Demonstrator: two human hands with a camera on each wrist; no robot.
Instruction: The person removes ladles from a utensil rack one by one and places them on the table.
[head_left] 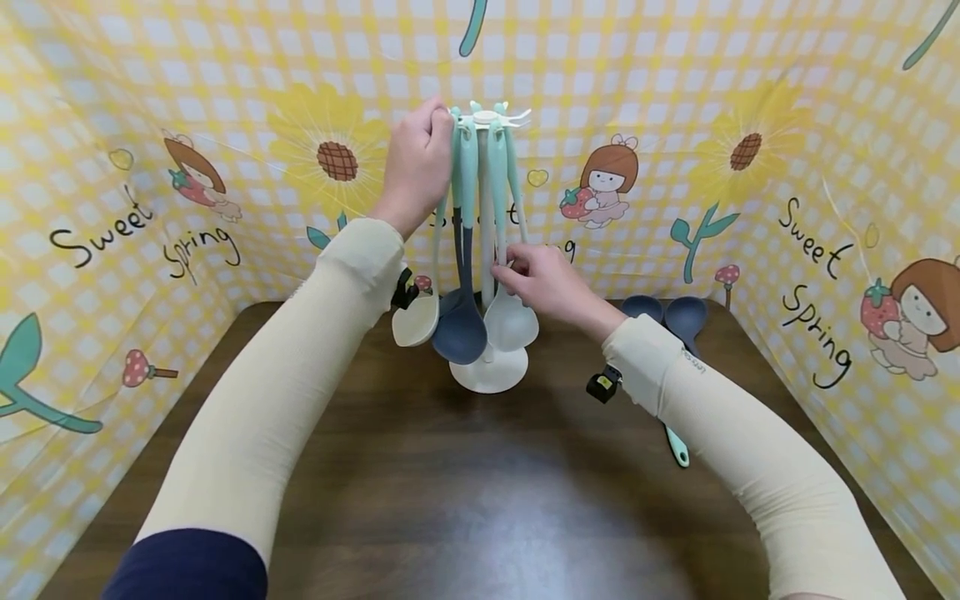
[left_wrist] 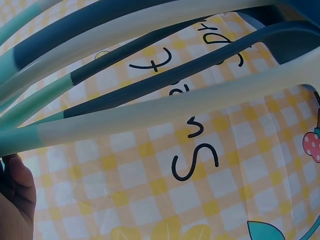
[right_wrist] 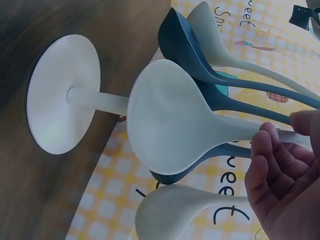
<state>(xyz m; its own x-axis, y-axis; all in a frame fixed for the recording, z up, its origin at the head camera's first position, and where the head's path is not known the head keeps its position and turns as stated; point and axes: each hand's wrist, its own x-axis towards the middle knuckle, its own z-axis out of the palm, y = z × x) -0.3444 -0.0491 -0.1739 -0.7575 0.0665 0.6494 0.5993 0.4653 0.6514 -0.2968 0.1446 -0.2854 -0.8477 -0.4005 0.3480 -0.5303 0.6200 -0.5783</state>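
A white utensil rack point(head_left: 488, 377) with a round base stands upright, hung with several ladles and spoons with mint handles. My left hand point(head_left: 422, 158) grips the rack's top left side, beside a cream ladle point(head_left: 416, 321); its fingertips are hidden in the head view. My right hand point(head_left: 551, 279) pinches the shaft of a white ladle point(right_wrist: 167, 117) just above its bowl. This ladle hangs at the front right of the rack, bowl down. Left of it hangs a dark blue ladle point(head_left: 460, 333). Other blue utensils are partly covered behind.
Two dark blue utensils, one with a round bowl point(head_left: 686, 315), lie on the brown table point(head_left: 450, 475) at the right. My right forearm passes over them; a mint handle end point(head_left: 677, 447) shows below it. Yellow checked cloth point(head_left: 315, 50) encloses the table's back and sides.
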